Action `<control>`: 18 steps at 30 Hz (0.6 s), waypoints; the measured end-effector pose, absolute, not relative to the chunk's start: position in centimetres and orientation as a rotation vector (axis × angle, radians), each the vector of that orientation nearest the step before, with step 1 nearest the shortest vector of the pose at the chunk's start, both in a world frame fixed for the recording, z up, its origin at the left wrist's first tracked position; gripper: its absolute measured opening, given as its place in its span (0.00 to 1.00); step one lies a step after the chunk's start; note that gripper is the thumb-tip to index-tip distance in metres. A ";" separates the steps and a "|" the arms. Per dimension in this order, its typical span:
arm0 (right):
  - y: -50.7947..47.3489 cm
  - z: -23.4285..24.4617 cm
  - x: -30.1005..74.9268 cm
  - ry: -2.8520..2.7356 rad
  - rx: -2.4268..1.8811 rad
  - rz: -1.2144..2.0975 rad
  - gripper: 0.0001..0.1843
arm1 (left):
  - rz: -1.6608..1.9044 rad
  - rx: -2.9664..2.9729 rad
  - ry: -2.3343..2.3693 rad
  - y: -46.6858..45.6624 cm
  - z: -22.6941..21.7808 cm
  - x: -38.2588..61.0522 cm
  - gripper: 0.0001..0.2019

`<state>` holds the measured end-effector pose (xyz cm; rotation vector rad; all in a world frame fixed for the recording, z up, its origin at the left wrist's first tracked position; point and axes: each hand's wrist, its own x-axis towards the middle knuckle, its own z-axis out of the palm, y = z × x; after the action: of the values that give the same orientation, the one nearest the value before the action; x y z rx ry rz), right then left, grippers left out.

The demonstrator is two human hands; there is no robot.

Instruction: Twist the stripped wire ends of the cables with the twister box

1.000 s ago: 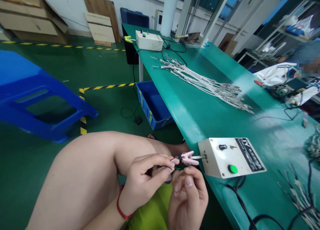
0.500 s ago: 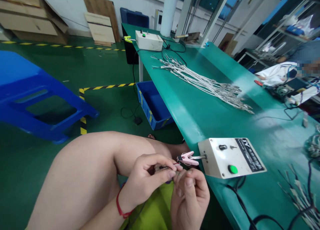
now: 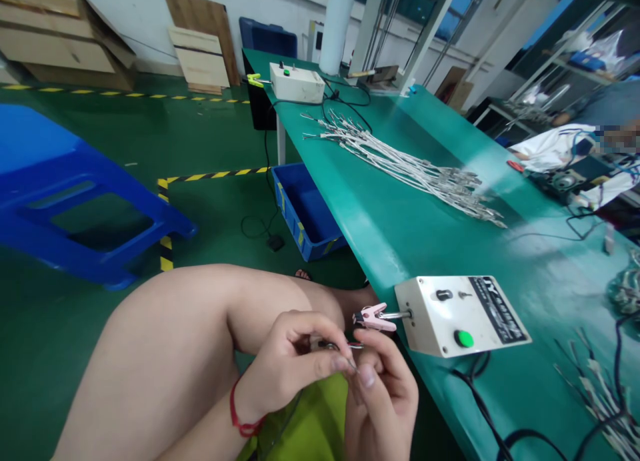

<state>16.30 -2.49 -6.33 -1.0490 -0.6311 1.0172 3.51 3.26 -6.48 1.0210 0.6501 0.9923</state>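
My left hand [image 3: 295,361], with a red cord bracelet at the wrist, is closed in a pinch on the end of a thin cable, whose split wires [image 3: 356,345] stick out past the fingertips. My right hand [image 3: 384,387] meets it from the right, thumb and forefinger closed at the tip of one fine wire. Just above the fingers is a pink clothespin-like clip [image 3: 373,316] on a metal rod, apart from the wires. The rod comes out of a white control box [image 3: 465,314] with a knob and a green button. My fingers partly hide the cable end.
White cables [image 3: 400,167] lie in a long bundle on the green table [image 3: 350,207]; more wire ends [image 3: 600,387] lie at right. A second white box [image 3: 297,83] stands farther off. A blue bin [image 3: 310,214] and blue stool [image 3: 85,181] are on the floor. A person works at far right.
The wire ends have come away from the pink clip, slightly downward. My right thumb and forefinger have shifted left and now pinch at a wire tip beside my left fingers.
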 end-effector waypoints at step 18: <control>-2.2 -5.7 17.0 -0.565 -1.257 1.190 0.14 | 0.820 1.292 0.434 3.5 -6.4 2.8 0.05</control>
<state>16.98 -2.16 -5.69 -1.2566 -0.5654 1.1898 2.77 3.51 -6.39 1.2922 0.4338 0.8203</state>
